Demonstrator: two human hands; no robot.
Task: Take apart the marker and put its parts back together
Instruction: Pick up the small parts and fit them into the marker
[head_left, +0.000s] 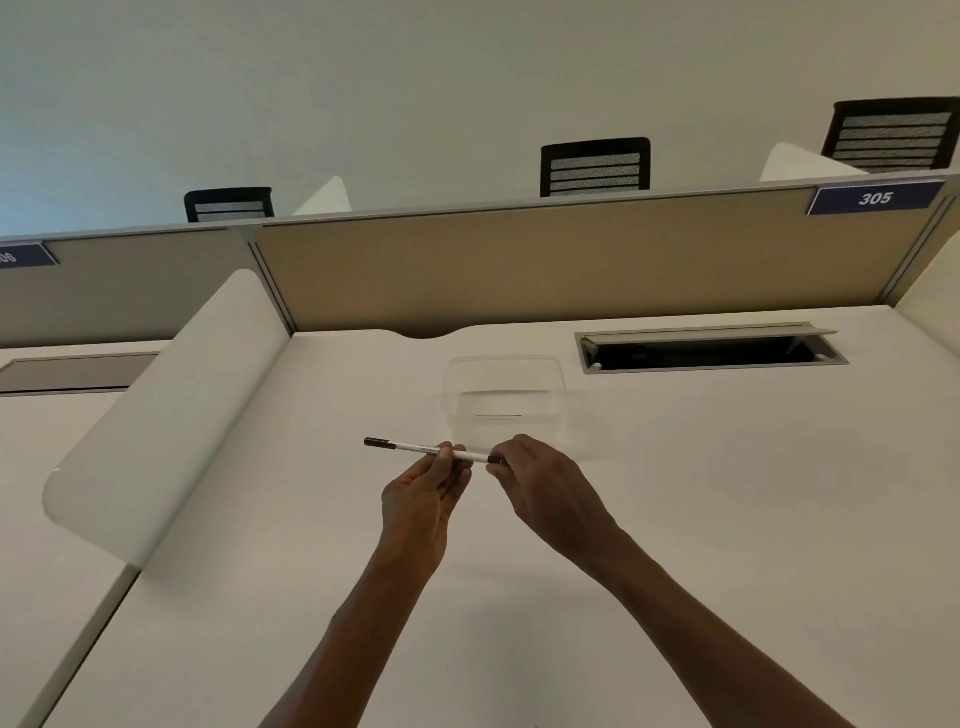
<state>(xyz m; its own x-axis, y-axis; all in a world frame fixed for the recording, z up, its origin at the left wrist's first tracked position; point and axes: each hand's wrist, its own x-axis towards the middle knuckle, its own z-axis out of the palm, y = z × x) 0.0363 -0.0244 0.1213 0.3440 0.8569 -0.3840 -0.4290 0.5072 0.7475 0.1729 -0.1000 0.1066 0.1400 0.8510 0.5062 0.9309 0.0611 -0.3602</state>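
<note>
Marker (434, 450) is lying near-horizontal in the air above the white desk (727, 493), long axis running 9-to-3 o'clock with a slight drop toward the 3 o'clock end. Dark end is pointing at 9 o'clock, sticking out free. White barrel in the middle, second dark end at 3 o'clock, mostly covered by fingers. Can't tell which dark end is the cap.

Left hand (421, 501) is coming up from 6 o'clock, palm turned toward the other hand, thumb and fingertips pinching the barrel at mid-length, remaining fingers curling in behind. Right hand (545, 493) is coming in from 5 o'clock, back of hand facing the camera, fingers bunching together and pinching the dark 3 o'clock end. Both forearms are bare and are converging toward the marker.

Barrel is carrying small dark print, too small to read.

Clear plastic container (504, 400) is sitting on the desk just past the hands at 12 o'clock. Open cable hatch (711, 351) at 2 o'clock. Blue sign (875, 198) on the partition (519, 265) is reading "305". Second sign (23, 255) at 9 o'clock is cut off, showing "06".
</note>
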